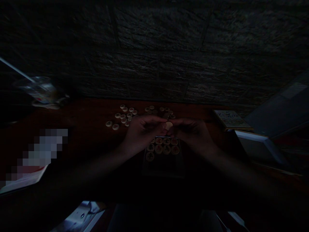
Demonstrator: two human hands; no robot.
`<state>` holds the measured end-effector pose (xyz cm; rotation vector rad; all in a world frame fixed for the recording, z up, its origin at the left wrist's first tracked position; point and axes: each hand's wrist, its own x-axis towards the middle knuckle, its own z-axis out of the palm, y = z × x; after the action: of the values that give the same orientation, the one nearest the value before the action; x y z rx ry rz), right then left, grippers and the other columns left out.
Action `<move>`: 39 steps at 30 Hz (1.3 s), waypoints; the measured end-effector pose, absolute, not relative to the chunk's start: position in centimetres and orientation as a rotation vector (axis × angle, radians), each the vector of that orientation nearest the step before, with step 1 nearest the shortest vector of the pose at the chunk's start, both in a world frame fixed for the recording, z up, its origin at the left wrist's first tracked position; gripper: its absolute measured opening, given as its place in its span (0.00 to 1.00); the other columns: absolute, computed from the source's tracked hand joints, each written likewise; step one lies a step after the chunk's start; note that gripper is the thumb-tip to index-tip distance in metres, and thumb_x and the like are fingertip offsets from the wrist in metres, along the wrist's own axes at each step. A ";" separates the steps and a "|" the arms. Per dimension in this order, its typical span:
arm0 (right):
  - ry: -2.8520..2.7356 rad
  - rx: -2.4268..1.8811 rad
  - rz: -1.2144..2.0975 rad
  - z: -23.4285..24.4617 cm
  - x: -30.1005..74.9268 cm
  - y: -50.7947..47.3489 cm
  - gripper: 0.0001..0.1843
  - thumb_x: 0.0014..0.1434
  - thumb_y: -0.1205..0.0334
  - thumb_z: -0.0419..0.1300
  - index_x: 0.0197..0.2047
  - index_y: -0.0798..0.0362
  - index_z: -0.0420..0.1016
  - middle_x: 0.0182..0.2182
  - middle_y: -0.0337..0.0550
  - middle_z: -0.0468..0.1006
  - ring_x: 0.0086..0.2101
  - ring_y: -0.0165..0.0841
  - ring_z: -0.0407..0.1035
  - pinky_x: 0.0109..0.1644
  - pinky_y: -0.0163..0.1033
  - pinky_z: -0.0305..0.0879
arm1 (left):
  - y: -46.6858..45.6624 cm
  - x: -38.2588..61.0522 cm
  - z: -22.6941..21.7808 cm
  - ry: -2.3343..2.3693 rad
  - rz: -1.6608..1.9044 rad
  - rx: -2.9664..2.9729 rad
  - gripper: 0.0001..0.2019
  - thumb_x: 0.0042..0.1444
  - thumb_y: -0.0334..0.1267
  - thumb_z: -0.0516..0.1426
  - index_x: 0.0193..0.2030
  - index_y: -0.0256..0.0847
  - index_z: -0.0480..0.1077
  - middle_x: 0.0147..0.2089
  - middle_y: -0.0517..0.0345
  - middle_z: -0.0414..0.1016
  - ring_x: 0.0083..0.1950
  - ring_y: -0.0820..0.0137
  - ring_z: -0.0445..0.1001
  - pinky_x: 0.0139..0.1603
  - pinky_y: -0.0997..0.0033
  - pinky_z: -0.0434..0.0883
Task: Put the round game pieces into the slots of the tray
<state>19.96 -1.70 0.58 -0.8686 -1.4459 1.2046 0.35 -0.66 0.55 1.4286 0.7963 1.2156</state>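
Holding disc (169,124) between left hand (144,129) and right hand (195,131).

Arms (106,162) forward, fingers (156,119) close together

The held piece (169,125) has a pale cream colour. The tray (165,166) is nearly black, with a thin bluish-white line along its far edge; the tray pieces (158,149) are dim tan, some with red characters, others with black. The loose pieces (116,127) are cream, and their marks are likewise red or black. The table (94,112) is dark reddish brown. The wall (145,64) is blackish grey, streaked with paler lines and divided into rectangles. The box (231,119) shows dark writing on greyish white. The lid (256,149) is dark grey inside, with pale blue edges. The straw (16,69) is bluish white.
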 end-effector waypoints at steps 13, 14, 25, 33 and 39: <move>-1.427 -0.933 1.194 0.6 19.8 -1.7 0.14 0.51 0.51 0.78 0.37 0.51 0.88 0.28 0.40 0.86 0.27 0.30 0.76 0.32 0.34 0.73 | -1.1 0.5 0.5 0.705 1.238 1.652 0.10 0.56 0.35 0.70 0.45 0.39 0.82 0.41 0.52 0.88 0.41 0.65 0.87 0.45 0.69 0.83; -1.435 -0.934 1.190 0.6 19.7 -1.8 0.14 0.51 0.50 0.78 0.36 0.51 0.88 0.28 0.41 0.86 0.26 0.30 0.76 0.32 0.35 0.73 | -1.2 0.5 0.5 0.702 1.234 1.661 0.09 0.57 0.36 0.69 0.45 0.39 0.82 0.41 0.53 0.88 0.41 0.65 0.87 0.45 0.69 0.83; -1.470 -0.960 1.153 0.7 19.6 -1.9 0.15 0.54 0.46 0.76 0.34 0.50 0.88 0.28 0.41 0.86 0.27 0.31 0.77 0.32 0.35 0.74 | -1.1 0.6 0.0 0.754 1.207 1.484 0.09 0.59 0.43 0.69 0.43 0.42 0.84 0.39 0.54 0.88 0.38 0.63 0.88 0.42 0.66 0.85; -1.479 -0.881 1.179 0.4 19.7 -2.0 0.16 0.50 0.54 0.80 0.40 0.49 0.87 0.34 0.42 0.88 0.32 0.33 0.81 0.38 0.38 0.78 | -1.2 0.8 0.5 0.773 1.221 1.354 0.08 0.57 0.39 0.70 0.43 0.42 0.85 0.40 0.54 0.88 0.39 0.63 0.88 0.43 0.64 0.86; -1.493 -0.898 1.151 0.6 19.7 -2.0 0.13 0.52 0.55 0.79 0.40 0.48 0.88 0.33 0.41 0.88 0.31 0.32 0.80 0.38 0.38 0.78 | -1.0 0.8 0.5 0.747 1.197 1.293 0.09 0.55 0.41 0.71 0.42 0.41 0.84 0.39 0.54 0.88 0.38 0.63 0.88 0.43 0.63 0.87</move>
<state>19.73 -1.97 0.62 -0.8978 -1.4929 1.1514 0.79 -1.00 0.49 1.2929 0.7471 1.1969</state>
